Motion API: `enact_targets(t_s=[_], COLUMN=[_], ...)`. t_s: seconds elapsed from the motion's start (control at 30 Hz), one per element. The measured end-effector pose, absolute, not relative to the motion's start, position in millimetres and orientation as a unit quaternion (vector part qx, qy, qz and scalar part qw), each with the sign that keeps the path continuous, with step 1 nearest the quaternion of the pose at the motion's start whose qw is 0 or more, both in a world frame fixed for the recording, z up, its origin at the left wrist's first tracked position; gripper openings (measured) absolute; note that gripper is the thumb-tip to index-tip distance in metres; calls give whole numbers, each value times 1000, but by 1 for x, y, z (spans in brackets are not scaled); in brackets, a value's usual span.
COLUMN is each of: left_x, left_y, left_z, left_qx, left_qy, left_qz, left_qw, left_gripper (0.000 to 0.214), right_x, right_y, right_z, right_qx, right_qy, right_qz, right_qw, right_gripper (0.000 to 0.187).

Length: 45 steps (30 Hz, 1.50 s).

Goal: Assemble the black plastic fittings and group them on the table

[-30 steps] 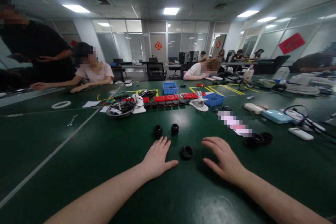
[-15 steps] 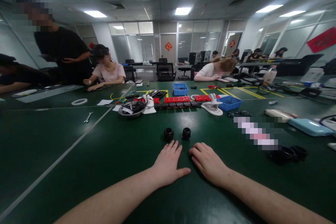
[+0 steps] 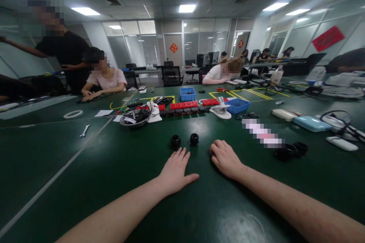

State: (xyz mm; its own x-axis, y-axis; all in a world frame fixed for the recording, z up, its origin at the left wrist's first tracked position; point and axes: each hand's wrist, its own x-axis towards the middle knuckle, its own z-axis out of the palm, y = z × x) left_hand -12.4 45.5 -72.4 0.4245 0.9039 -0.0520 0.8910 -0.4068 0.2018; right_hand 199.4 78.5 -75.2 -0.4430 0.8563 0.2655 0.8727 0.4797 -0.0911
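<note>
My left hand (image 3: 175, 171) lies palm down on the green table (image 3: 114, 182), fingers spread and thumb stretched to the right. Just beyond its fingertips stands a black ribbed ring-like part (image 3: 175, 141). A second, similar black part (image 3: 194, 139) is a little to the right of it, apart from both hands. My right hand (image 3: 226, 159) rests on the table to the right, with its fingers curled under. Whatever may be beneath those fingers is hidden from view.
A steel wrench (image 3: 84, 131) and a white ring (image 3: 73, 114) lie at left. Further back are a bowl of cables (image 3: 134, 120), red sockets (image 3: 184, 105), a white clamp (image 3: 221, 110) and a blue bin (image 3: 237, 106). Black parts (image 3: 288, 151) sit at right. Co-workers are across the table.
My view has turned a little to the right. The right hand has moved right, away from the left hand, and its fingers look more curled. The left hand stays flat by the black parts.
</note>
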Motion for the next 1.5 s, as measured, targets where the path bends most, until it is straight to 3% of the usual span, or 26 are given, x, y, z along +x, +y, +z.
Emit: enact_targets(t_s=[1.5], left_x=[-14], left_y=[47], left_z=[-72], left_qx=[837], left_qy=[535], left_qz=[19], left_qw=[115], left_gripper=[82], right_x=[294], right_y=[80], right_z=[-76], right_qx=[-613], right_qy=[-783], right_qz=[-46], right_qw=[98], right_gripper=[14])
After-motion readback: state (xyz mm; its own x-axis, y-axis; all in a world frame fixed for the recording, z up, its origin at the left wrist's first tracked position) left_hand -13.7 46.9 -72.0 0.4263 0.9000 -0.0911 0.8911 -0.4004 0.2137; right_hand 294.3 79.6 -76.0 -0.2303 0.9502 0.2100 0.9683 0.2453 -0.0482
